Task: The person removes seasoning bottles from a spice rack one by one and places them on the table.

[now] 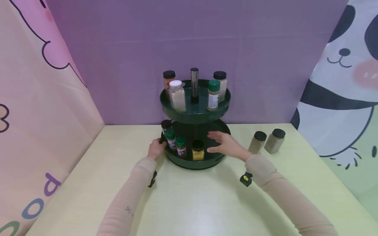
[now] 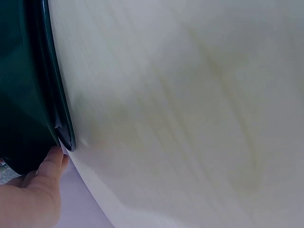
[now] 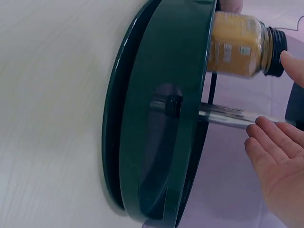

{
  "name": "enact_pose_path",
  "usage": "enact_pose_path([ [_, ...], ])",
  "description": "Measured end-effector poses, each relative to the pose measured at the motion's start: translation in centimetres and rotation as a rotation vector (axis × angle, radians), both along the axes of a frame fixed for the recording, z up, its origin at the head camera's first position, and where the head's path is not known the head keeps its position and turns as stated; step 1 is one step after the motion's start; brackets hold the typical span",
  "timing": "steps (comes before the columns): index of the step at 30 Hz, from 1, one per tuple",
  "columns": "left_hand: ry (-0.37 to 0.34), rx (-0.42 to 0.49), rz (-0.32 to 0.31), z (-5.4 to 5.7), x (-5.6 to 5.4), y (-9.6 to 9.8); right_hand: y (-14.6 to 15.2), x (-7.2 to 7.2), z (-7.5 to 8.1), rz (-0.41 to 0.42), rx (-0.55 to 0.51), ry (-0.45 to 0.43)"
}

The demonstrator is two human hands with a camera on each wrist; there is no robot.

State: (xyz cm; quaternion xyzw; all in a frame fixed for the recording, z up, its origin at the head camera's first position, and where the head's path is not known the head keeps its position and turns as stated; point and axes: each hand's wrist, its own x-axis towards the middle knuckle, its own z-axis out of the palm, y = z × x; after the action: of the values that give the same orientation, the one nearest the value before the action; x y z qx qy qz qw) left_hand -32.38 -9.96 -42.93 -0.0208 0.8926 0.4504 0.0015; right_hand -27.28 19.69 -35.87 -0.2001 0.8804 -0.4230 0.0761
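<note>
A dark green two-tier spice rack (image 1: 195,165) stands at the table's back, joined by a metal post. My left hand (image 1: 156,149) grips the left edge of its lower tier; in the left wrist view, fingertips (image 2: 54,154) meet the green wall (image 2: 23,90) near its base. Over the right part of the lower tier my right hand (image 1: 225,144) holds nothing, fingers spread. Beside it stands a jar of yellow spice (image 1: 198,154) with a black lid; in the right wrist view the thumb (image 3: 294,69) is close by that lid. Two green-capped bottles and a black-capped jar (image 1: 166,124) stand further left.
The upper tier carries a white-lidded jar (image 1: 178,98), a green-capped bottle (image 1: 213,98), an orange jar (image 1: 168,78) and a black-lidded jar (image 1: 222,87). Two black-lidded jars, one nearer (image 1: 256,144) and one behind (image 1: 275,142), stand right of the rack. A purple backdrop (image 1: 133,82) rises behind.
</note>
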Motion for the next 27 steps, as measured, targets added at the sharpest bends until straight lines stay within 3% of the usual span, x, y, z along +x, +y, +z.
enact_pose_path([
  [16,-0.003,0.002,0.010,0.1,0.0,0.0,-2.8,0.2,-1.3,0.038,0.069,-0.006],
  [27,-0.001,-0.002,-0.002,0.1,0.1,-0.1,-3.7,0.3,-2.4,0.014,0.080,0.007],
])
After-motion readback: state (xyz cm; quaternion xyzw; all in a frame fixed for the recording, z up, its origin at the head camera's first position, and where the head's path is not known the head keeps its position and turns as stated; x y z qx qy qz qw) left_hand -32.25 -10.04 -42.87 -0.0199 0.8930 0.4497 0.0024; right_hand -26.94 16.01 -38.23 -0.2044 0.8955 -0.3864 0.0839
